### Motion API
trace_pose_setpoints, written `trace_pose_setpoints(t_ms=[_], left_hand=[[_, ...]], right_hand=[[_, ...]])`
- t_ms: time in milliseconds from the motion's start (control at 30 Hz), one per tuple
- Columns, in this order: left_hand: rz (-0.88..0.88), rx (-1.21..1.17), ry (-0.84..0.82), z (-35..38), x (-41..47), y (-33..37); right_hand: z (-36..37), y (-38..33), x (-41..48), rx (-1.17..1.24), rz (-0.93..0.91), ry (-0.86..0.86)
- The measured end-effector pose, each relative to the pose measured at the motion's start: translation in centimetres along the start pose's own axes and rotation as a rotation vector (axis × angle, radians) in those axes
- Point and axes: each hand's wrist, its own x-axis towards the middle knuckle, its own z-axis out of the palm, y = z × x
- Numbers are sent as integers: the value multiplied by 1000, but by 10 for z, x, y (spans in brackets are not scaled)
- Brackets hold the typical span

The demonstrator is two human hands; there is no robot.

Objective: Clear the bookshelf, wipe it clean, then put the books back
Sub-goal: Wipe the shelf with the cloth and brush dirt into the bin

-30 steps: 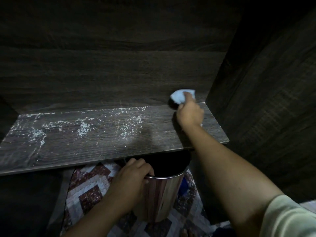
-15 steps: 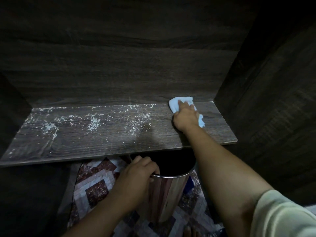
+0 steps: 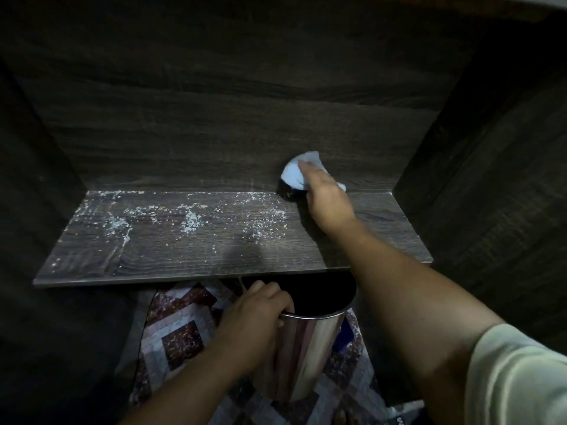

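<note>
Right grip point(image 3: 325, 196) flat, pressing cloth point(image 3: 295, 174) beneath it at shelf point(image 3: 184, 259) rear edge, left grip point(image 3: 256, 315) clutching steel bin point(image 3: 306, 348) rim

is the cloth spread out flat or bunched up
Bunched up. The pale blue cloth is a crumpled wad under the right hand, pressed where the shelf meets the back panel.

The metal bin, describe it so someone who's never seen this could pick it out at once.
Find the dark wooden shelf board dusted with white specks. Just below its front edge, right of centre, the left hand grips the rim of the metal bin. It is the only shiny silver cylinder there, its open mouth black against the patterned floor.
</note>
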Motion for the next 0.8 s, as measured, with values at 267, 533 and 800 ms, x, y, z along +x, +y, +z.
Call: trace_pose_setpoints(t_ms=[267, 533, 800], left_hand=[[-16, -9, 2, -6, -7, -6], [-10, 21, 5, -8, -11, -7], [-32, 60, -33, -14, -9, -1]], right_hand=[[21, 0, 6, -454, -122, -56], [33, -1, 9, -426, -83, -328], [15, -5, 13, -356, 117, -479]])
